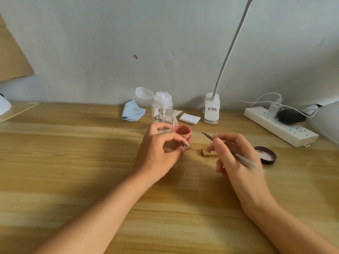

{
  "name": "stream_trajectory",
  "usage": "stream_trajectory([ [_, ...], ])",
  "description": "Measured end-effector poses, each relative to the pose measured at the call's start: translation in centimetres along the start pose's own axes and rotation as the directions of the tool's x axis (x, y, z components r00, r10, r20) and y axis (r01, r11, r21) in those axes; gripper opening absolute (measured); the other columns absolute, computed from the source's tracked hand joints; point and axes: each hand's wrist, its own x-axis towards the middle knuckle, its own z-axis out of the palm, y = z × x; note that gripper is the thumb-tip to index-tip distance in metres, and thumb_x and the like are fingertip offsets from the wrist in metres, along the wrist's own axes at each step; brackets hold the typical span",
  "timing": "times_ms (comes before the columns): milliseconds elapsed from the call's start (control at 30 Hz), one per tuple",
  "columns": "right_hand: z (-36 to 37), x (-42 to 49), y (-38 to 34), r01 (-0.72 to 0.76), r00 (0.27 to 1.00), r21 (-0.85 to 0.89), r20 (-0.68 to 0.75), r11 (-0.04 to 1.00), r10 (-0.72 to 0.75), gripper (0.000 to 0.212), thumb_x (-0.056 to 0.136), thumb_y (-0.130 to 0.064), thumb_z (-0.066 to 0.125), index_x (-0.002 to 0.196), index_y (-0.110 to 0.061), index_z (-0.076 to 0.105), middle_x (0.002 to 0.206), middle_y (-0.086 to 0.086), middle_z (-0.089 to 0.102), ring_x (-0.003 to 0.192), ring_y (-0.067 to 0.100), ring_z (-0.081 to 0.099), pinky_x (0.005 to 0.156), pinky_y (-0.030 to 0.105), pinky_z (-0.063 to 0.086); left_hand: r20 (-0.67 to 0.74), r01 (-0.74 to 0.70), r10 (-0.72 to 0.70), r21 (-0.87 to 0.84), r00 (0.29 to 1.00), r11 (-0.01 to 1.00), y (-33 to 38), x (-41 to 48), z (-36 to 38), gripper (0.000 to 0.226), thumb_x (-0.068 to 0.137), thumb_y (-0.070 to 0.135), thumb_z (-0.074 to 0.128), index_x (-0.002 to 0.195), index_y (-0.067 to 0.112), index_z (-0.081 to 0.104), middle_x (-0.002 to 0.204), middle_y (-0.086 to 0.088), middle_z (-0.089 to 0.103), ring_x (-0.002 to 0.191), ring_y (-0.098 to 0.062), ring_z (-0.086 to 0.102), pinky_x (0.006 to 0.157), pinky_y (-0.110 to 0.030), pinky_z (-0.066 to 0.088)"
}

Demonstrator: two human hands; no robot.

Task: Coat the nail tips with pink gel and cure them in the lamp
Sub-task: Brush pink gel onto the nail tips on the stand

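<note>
L hand (157,153) pinching nail tip (186,144), R hand (236,158) gripping brush (208,136), desk-lamp (211,114) label illegible

The desk lamp (233,44) runs off the top edge, so its head is out of sight. A white thing at the right edge (326,121) and a white thing at the left edge (4,106) are cut off, and I can't tell what they are. The brush (244,158) blurs behind the right hand (236,156), whose thumb hides part of the wooden block (208,154). The left hand (159,151) covers the base of the pump bottle (162,110). The nail tip (186,143) it pinches is too small to make out.
</note>
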Motion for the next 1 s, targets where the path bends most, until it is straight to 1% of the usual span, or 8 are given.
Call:
stream_trajectory([
  [67,-0.1,-0.1,0.0,-0.03,0.998,-0.026,0.056,0.999,0.031,0.021,0.102,-0.018,0.046,0.106,-0.02,0.067,0.094,-0.002,0.074,0.057,0.014,0.059,0.048,0.021,0.045,0.076,0.065,-0.067,0.031,0.995,0.997,0.1,0.0,-0.1,0.021,0.078,0.021,0.083,0.082,0.04,0.074,0.138,0.005,0.048,0.131,-0.009,0.045,0.107,-0.033,0.041],
  [133,-0.1,-0.1,0.1,-0.048,0.994,-0.061,0.099,0.997,0.054,0.024,0.104,-0.019,0.042,0.113,-0.024,0.063,0.1,-0.005,0.074,0.059,0.019,0.06,0.05,0.025,0.047,0.168,0.084,-0.087,0.028,0.982,0.996,0.2,0.0,0.0,0.017,0.079,0.021,0.082,0.082,0.036,0.076,0.142,0.004,0.051,0.133,-0.013,0.046,0.111,-0.037,0.038],
  [233,0.1,-0.1,0.4,-0.069,0.985,-0.106,0.151,0.992,0.085,0.016,0.101,-0.022,0.05,0.114,-0.022,0.058,0.103,-0.003,0.074,0.059,0.02,0.061,0.053,0.027,0.048,0.189,0.046,-0.051,0.033,0.981,0.998,0.3,-0.2,0.1,0.02,0.079,0.018,0.082,0.079,0.037,0.075,0.128,0.008,0.059,0.121,-0.009,0.055,0.107,-0.032,0.041],
  [367,0.0,0.1,0.5,-0.03,0.989,-0.119,0.138,0.992,0.046,0.009,0.098,-0.018,0.055,0.104,-0.016,0.061,0.1,0.001,0.074,0.057,0.021,0.059,0.052,0.022,0.045,0.128,0.052,-0.064,0.093,0.99,0.994,0.5,-0.3,-0.2,0.034,0.078,0.021,0.083,0.071,0.049,0.064,0.122,0.016,0.048,0.119,-0.007,0.055,0.102,-0.017,0.036],
  [433,0.0,0.1,0.4,-0.02,0.989,-0.113,0.144,0.993,0.037,0.009,0.098,-0.016,0.055,0.103,-0.015,0.062,0.098,-0.001,0.075,0.057,0.024,0.059,0.051,0.02,0.045,0.124,0.027,-0.04,0.105,0.991,0.994,0.6,-0.4,-0.3,0.037,0.078,0.022,0.083,0.071,0.051,0.062,0.118,0.018,0.043,0.117,-0.006,0.056,0.101,-0.016,0.036],
  [633,0.0,0.2,0.3,-0.042,0.984,-0.091,0.169,0.995,0.057,0.009,0.098,-0.009,0.055,0.102,-0.011,0.062,0.093,-0.004,0.076,0.058,0.02,0.059,0.05,0.018,0.046,0.129,-0.072,0.051,0.161,0.99,0.984,0.6,-1.0,-0.2,0.018,0.079,0.023,0.083,0.076,0.037,0.073,0.116,0.027,0.039,0.116,0.001,0.053,0.091,-0.006,0.034],
  [767,0.0,0.3,0.6,-0.064,0.981,-0.088,0.177,0.994,0.078,0.008,0.097,-0.007,0.056,0.1,-0.01,0.062,0.089,-0.001,0.076,0.055,0.013,0.058,0.048,0.018,0.045,0.159,-0.156,0.117,0.263,0.98,0.952,0.4,-1.6,-0.2,0.011,0.082,0.024,0.079,0.084,0.034,0.075,0.127,0.02,0.039,0.115,0.012,0.036,0.086,-0.014,0.035],
  [1000,0.1,0.5,1.0,-0.037,0.983,-0.151,0.171,0.988,0.063,0.007,0.094,-0.015,0.062,0.099,-0.018,0.066,0.089,-0.006,0.076,0.054,0.007,0.059,0.048,0.018,0.045,0.168,-0.185,0.138,0.306,0.976,0.934,0.8,-1.8,-0.2,0.008,0.084,0.025,0.076,0.086,0.032,0.072,0.133,0.02,0.036,0.127,-0.001,0.04,0.088,-0.029,0.048],
])
